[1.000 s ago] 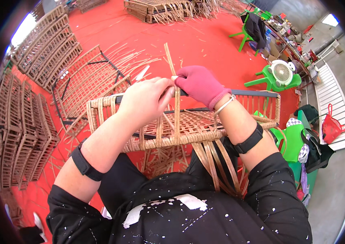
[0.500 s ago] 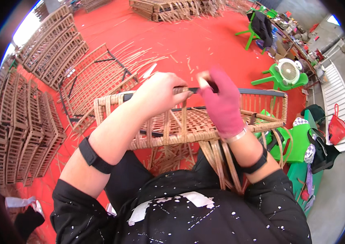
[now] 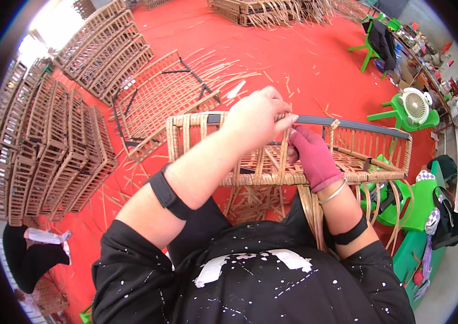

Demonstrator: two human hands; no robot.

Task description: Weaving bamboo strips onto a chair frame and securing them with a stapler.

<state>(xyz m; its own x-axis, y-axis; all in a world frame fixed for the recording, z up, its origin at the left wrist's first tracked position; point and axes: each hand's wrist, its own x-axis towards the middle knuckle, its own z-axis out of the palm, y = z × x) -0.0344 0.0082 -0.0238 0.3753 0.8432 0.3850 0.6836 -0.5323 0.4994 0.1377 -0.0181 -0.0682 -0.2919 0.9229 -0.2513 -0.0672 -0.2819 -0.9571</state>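
A woven rattan frame [image 3: 272, 179] with a dark metal bar [image 3: 342, 123] along its far upper edge lies across in front of my legs. My left hand [image 3: 261, 114] is bare and closed at that bar, fingers pinching a flat rattan strip [image 3: 283, 151] that runs down to the near woven edge. My right hand [image 3: 313, 157], in a dark pink glove, is closed on the same strip just below the bar; its fingertips are partly hidden. A short strip end [image 3: 334, 125] sticks up at the bar, right of my hands. Loose strips [image 3: 310, 210] hang beside my right forearm.
An unfinished woven frame [image 3: 159, 102] lies on the red floor ahead left. Tall stacks of woven frames [image 3: 51, 146] stand at the left, with another stack [image 3: 250, 12] far ahead. On the right are green chairs [image 3: 407, 200], a white fan [image 3: 416, 106] and a cluttered table.
My right hand has come down from above the bar to the strip below it. My left hand stays at the bar. The whole view has shifted, so things appear further right.
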